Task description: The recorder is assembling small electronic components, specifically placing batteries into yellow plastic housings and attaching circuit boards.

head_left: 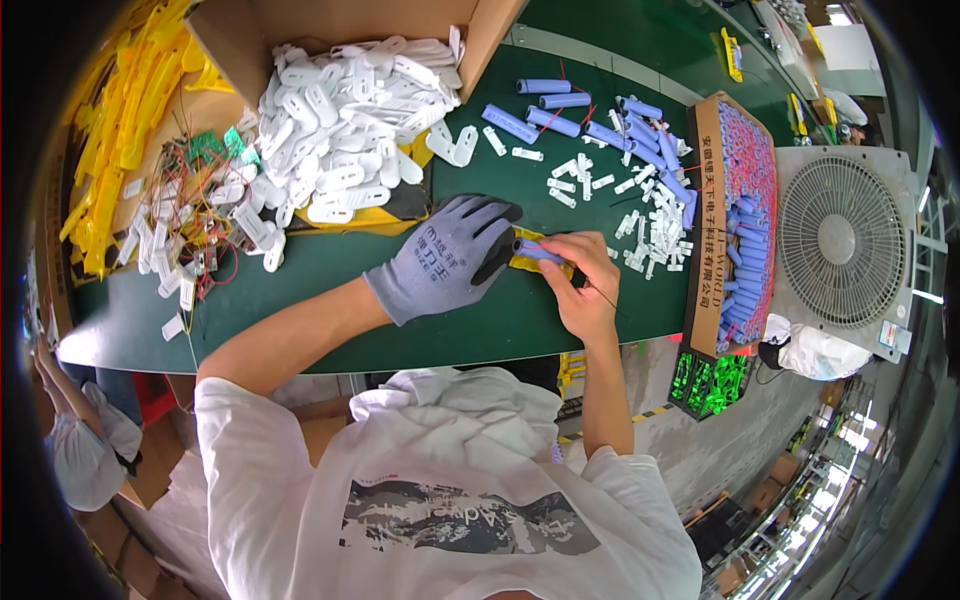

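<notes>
My left hand (445, 255) wears a grey glove with dark fingertips and is closed around one end of a yellow plastic casing (525, 265). A blue cylindrical battery cell (540, 251) lies in or against that casing; which of the two I cannot tell. My bare right hand (588, 283) pinches the cell's right end between thumb and fingers. A thin dark wire (603, 296) runs out by the right fingers. Both hands meet just above the green table (455, 335), near its front edge. The glove hides much of the casing's left part.
White plastic pieces (345, 130) spill from a cardboard box at the back. Yellow casings (125, 110) and wired circuit boards (205, 195) lie left. Loose blue cells (553, 121) and small white clips (655, 240) lie right, before a carton of cells (708, 230) and a fan (838, 238).
</notes>
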A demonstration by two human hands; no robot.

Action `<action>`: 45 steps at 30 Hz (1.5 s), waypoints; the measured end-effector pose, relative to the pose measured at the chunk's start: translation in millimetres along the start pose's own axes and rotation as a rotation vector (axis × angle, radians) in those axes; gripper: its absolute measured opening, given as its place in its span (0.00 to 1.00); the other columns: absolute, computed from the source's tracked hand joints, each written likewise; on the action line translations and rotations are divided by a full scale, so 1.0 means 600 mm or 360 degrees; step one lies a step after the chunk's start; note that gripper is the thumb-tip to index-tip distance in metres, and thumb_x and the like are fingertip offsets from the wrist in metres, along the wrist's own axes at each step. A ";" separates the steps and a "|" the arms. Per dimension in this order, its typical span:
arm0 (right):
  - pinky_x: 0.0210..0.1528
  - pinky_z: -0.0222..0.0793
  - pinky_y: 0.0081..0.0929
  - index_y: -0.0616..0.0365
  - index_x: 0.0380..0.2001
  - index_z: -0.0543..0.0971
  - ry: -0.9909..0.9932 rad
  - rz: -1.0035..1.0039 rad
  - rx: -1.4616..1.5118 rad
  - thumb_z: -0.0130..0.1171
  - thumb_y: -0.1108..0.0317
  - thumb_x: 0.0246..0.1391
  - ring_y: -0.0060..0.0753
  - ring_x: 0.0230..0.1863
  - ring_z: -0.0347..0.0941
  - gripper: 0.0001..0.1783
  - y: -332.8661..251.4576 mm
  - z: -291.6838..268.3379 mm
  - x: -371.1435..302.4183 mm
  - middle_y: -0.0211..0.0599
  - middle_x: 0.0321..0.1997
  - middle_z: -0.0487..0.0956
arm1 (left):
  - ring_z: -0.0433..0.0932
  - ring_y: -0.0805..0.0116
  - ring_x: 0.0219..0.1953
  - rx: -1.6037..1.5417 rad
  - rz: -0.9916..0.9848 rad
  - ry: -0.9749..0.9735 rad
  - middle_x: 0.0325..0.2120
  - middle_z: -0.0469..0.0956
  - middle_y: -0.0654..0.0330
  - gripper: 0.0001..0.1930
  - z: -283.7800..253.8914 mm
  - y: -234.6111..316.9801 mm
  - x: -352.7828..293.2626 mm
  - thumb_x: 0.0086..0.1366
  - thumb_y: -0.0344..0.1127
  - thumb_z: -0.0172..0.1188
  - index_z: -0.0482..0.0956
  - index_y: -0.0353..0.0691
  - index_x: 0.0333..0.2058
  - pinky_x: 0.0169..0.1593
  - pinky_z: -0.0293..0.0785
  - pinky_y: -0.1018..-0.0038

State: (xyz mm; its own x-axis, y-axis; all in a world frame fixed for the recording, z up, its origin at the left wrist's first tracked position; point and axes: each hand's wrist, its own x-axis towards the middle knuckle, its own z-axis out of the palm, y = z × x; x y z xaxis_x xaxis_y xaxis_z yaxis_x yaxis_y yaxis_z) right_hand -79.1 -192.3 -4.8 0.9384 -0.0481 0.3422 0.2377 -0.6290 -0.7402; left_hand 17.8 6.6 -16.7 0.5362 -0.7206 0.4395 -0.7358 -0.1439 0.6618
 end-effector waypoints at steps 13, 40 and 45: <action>0.42 0.70 0.30 0.60 0.35 0.82 0.0057 -0.0186 -0.0215 0.65 0.84 0.41 0.39 0.40 0.73 0.14 -0.013 0.011 -0.007 0.36 0.37 0.80 | 0.74 0.47 0.46 -0.0074 -0.0071 0.0014 0.45 0.75 0.48 0.15 -0.007 0.007 -0.006 0.52 0.28 0.64 0.74 0.36 0.39 0.50 0.71 0.58; 0.32 0.68 0.19 0.58 0.36 0.83 0.0038 0.0310 -0.0154 0.64 0.71 0.53 0.20 0.30 0.75 0.07 0.046 -0.095 0.111 0.32 0.31 0.80 | 0.75 0.54 0.44 0.0277 0.0098 -0.0069 0.43 0.75 0.54 0.16 -0.017 0.010 -0.001 0.53 0.35 0.66 0.77 0.40 0.41 0.48 0.71 0.62; 0.31 0.70 0.27 0.57 0.35 0.82 -0.0262 0.0192 -0.0529 0.64 0.68 0.51 0.30 0.29 0.77 0.08 0.067 -0.089 0.130 0.35 0.31 0.81 | 0.74 0.53 0.45 0.0266 0.0125 -0.0074 0.44 0.75 0.53 0.17 -0.007 0.010 0.000 0.54 0.35 0.65 0.77 0.40 0.42 0.49 0.71 0.62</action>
State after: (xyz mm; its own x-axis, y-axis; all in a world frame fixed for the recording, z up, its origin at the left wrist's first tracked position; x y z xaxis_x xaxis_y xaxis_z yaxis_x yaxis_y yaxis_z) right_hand -10.0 -262.9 22.9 0.9888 -0.0289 0.1467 0.0542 -0.8449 -0.5321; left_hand 15.0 8.6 -9.9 0.4577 -0.7640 0.4547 -0.8351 -0.1939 0.5148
